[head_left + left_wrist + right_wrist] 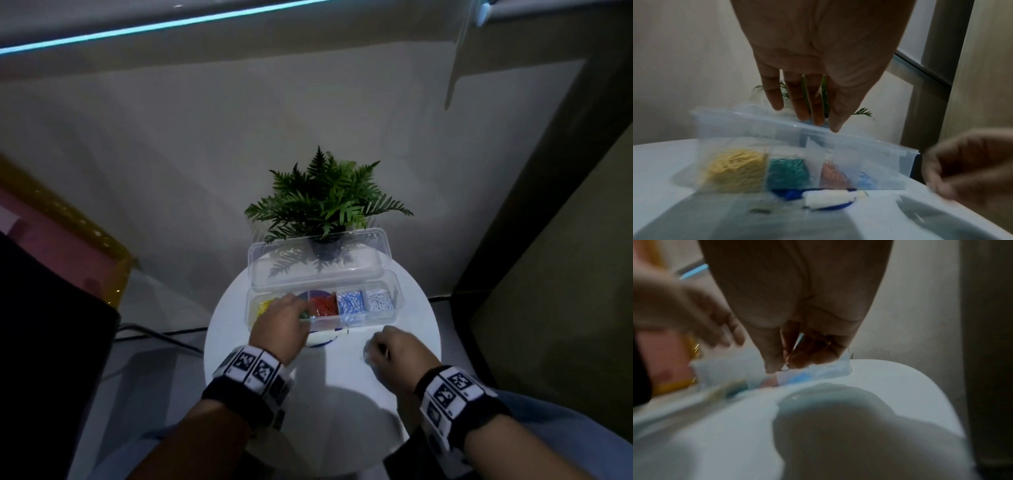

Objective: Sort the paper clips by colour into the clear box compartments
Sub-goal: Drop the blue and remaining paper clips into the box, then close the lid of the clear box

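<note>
Since the left hand [281, 322] hangs with straight, spread fingers over the green compartment of the clear box [363, 320], a clip dropped from there could bounce across the thin divider into the yellow clips [735, 170] or red clips [322, 306]. Whether it carries a clip cannot be told. The right hand [399, 347], lower right of centre in the head view, is curled with fingertips [774, 365] pinched on what seems a thin wire clip, blurred; a weak pinch could let it slip onto the white worktop [325, 394]. Centre frame, the box lies with its long axis left to right, lid [318, 260] hinged open toward the plant [325, 202]. Blue clips [352, 302] and white clips [380, 300] fill the right-hand compartments.
</note>
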`<state>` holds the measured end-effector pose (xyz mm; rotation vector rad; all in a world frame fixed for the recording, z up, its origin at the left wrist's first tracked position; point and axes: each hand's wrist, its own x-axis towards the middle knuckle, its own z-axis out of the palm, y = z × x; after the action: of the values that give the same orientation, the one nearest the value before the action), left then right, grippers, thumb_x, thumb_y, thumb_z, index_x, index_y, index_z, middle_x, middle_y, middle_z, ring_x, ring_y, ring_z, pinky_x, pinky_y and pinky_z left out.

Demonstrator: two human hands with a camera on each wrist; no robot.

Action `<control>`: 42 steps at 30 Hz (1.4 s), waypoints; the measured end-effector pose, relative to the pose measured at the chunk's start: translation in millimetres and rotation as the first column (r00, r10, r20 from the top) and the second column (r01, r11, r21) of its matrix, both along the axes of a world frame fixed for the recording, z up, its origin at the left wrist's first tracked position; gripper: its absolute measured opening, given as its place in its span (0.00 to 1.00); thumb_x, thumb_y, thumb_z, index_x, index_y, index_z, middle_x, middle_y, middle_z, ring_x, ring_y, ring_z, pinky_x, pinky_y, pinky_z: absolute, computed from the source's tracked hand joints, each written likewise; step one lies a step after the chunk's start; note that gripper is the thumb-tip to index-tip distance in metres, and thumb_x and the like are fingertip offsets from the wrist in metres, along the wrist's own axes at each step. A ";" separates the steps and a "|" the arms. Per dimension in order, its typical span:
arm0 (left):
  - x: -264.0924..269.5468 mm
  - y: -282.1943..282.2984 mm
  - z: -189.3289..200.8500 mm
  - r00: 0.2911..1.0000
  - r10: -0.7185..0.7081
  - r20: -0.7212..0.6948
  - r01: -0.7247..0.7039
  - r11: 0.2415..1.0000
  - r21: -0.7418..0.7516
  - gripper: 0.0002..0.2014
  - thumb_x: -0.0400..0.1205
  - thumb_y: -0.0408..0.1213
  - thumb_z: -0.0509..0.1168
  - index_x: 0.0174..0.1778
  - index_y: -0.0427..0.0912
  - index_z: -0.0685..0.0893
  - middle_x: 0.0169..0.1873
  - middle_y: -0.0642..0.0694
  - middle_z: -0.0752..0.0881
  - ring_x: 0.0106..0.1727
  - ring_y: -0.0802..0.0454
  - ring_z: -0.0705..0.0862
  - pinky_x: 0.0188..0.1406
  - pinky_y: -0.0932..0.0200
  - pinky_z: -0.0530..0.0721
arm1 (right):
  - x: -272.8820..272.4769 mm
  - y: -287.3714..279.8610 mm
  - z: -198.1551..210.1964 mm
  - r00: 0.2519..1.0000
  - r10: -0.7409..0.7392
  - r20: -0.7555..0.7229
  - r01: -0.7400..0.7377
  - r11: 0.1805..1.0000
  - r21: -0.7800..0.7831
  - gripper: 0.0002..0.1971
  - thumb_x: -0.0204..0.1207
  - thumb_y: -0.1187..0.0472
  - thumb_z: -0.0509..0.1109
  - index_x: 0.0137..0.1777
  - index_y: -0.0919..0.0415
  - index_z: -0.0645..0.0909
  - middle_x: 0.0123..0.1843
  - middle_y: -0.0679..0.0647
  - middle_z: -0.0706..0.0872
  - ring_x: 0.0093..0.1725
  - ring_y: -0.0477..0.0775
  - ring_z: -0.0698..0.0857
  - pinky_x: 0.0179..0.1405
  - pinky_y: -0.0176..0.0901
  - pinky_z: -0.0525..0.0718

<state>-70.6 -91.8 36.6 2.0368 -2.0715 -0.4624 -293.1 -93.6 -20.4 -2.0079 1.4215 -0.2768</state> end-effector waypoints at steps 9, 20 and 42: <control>39.7 41.2 -16.0 1.000 -0.021 0.020 0.022 0.998 -0.055 0.12 0.81 0.40 0.63 0.59 0.51 0.83 0.64 0.57 0.78 0.65 0.53 0.76 0.61 0.60 0.74 | 12.8 -56.8 46.8 0.943 -0.305 0.133 0.328 0.918 -0.223 0.04 0.72 0.64 0.71 0.44 0.63 0.86 0.45 0.60 0.85 0.45 0.59 0.83 0.49 0.43 0.78; 65.6 -30.0 15.2 0.890 0.379 -0.254 -0.384 0.923 0.034 0.18 0.80 0.43 0.66 0.66 0.46 0.77 0.66 0.43 0.77 0.62 0.44 0.80 0.60 0.56 0.76 | 6.6 -112.2 75.3 0.941 -0.335 -0.037 0.334 0.942 -0.042 0.25 0.76 0.61 0.66 0.74 0.57 0.69 0.72 0.65 0.74 0.71 0.65 0.73 0.71 0.51 0.71; 74.8 -37.4 6.0 0.784 0.410 -0.467 -0.439 0.897 0.051 0.37 0.79 0.28 0.64 0.82 0.52 0.57 0.76 0.38 0.61 0.69 0.42 0.76 0.65 0.56 0.74 | -3.5 -106.3 71.4 0.831 -0.457 0.315 0.460 0.885 0.070 0.19 0.69 0.74 0.73 0.51 0.60 0.67 0.42 0.49 0.79 0.48 0.56 0.81 0.50 0.47 0.79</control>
<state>4.2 -129.2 42.6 2.0182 -1.2816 -0.7091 -296.6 -199.9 50.9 -1.5053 1.6629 -0.7874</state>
